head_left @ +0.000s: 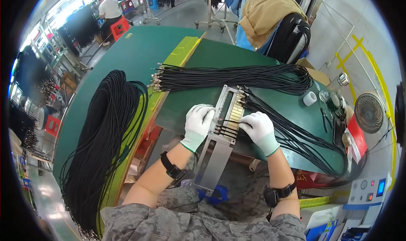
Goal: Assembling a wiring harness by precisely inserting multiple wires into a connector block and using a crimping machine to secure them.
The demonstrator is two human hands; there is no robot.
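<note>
In front of me stands a metal fixture (223, 98) with a row of brass-coloured slots (235, 113). Several black cables lie across its near end, their tips toward the left side. My right hand (260, 130), in a white glove, pinches a black cable (230, 121) at the fixture's right side. Its end reaches across the slots toward my left hand (198, 122). That hand, also gloved, is closed at the fixture's left edge; what its fingertips hold, if anything, is hidden. More black cables (287, 131) run from the fixture's far end to the right.
A cable bundle (228, 78) with metal connectors lies behind the fixture. A larger one (103, 135) drapes over the green table (139, 42) at left. At right are a white roll (309, 98), pliers (325, 119) and a fan (369, 111). A person sits far left.
</note>
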